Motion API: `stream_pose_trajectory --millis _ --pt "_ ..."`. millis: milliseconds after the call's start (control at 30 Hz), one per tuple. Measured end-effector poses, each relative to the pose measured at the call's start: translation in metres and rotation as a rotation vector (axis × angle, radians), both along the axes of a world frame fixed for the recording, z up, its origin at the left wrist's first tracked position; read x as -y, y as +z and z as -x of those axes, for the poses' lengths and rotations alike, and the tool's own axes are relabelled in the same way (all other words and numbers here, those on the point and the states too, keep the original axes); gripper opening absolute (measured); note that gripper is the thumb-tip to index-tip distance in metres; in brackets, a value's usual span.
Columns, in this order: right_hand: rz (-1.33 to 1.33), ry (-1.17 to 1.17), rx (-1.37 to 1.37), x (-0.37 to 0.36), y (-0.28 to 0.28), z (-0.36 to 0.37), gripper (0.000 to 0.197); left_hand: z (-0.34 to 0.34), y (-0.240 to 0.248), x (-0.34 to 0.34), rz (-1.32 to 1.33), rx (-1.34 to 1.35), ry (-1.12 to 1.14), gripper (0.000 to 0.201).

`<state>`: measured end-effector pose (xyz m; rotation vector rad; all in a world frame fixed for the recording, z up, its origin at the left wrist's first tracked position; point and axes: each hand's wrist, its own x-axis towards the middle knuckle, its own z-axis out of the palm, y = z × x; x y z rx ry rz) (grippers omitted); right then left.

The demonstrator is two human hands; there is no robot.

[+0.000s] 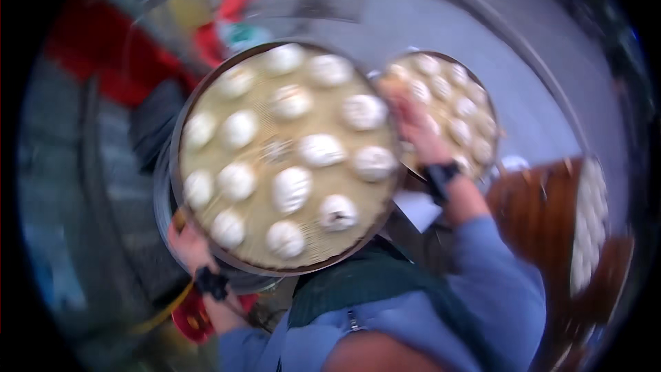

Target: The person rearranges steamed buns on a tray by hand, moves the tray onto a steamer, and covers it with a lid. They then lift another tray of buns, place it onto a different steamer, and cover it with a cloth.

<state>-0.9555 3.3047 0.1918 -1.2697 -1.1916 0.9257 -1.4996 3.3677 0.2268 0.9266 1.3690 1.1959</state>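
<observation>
Between my two hands is a round steamer tray (272, 155) with a dark rim and a pale mesh liner. Several white pleated steamed buns (292, 189) sit spaced out on it, a few with dark filling showing at the top. My left hand (189, 241) is closed on the tray's lower left rim. At its upper right rim my right hand (411, 120) grips the edge, with the fingers partly hidden and blurred. Beneath the tray, the curved edge of a grey metal vessel (162, 196) shows at the left. Both wrists carry dark bands.
A second round tray of smaller buns (451, 110) stands beyond my right hand on a grey surface (537, 120). To the right is a brown wooden board (533, 210) with a row of white pieces (589, 227). Red cloth or plastic (113, 55) lies at the upper left.
</observation>
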Motion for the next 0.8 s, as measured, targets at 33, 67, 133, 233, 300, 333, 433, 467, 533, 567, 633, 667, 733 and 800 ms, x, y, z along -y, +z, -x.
stream_pose_trajectory --millis 33,67,133,233,300,333,433,467,533,567,633,667,733,800 --pt "-0.005 -0.020 -0.329 -0.010 0.017 0.015 0.028 -0.020 0.019 0.000 0.336 0.619 0.368 0.056" --pt "0.307 0.067 -1.234 -0.041 -0.014 -0.005 0.019 -0.042 0.032 0.010 0.372 0.618 0.397 0.063" --pt "0.586 -0.203 -1.246 -0.076 -0.013 -0.020 0.015 -0.038 0.002 0.020 0.370 0.667 0.437 0.063" --pt "0.558 -0.286 -1.221 -0.100 -0.071 0.002 0.013 0.050 -0.078 0.041 0.222 0.312 0.628 0.061" --pt "0.588 -0.286 -1.149 -0.098 -0.075 0.023 0.015 0.074 -0.118 0.066 0.169 0.081 0.714 0.059" --pt "0.580 -0.268 -1.114 -0.103 -0.074 0.020 0.015 0.062 -0.119 0.069 0.191 0.263 0.762 0.049" --pt "0.580 -0.247 -1.070 -0.118 -0.071 0.024 0.018 0.111 -0.166 0.096 0.159 0.780 0.420 0.042" --pt "0.576 -0.290 -1.049 -0.119 -0.076 0.008 0.020 0.072 -0.160 0.080 0.134 1.087 -0.041 0.041" --pt "0.573 -0.332 -1.027 -0.118 -0.081 -0.008 0.021 0.027 -0.164 0.058 0.291 0.644 0.814 0.040" --pt "0.598 -0.326 -1.018 -0.119 -0.083 -0.008 0.023 0.041 -0.175 0.061 0.283 0.695 0.703 0.041" --pt "0.626 -0.315 -1.007 -0.120 -0.078 -0.002 0.025 0.075 -0.197 0.067 0.271 0.745 0.596 0.042" --pt "0.594 -0.277 -1.046 -0.119 -0.063 0.011 0.024 0.100 -0.208 0.076 0.190 0.990 0.163 0.043" --pt "0.520 -0.274 -1.061 -0.117 -0.055 0.013 0.019 0.092 -0.215 0.067 0.128 1.215 -0.323 0.044" --pt "0.462 -0.284 -1.008 -0.118 -0.077 -0.010 0.019 -0.002 -0.168 0.037 0.337 0.691 0.877 0.047"
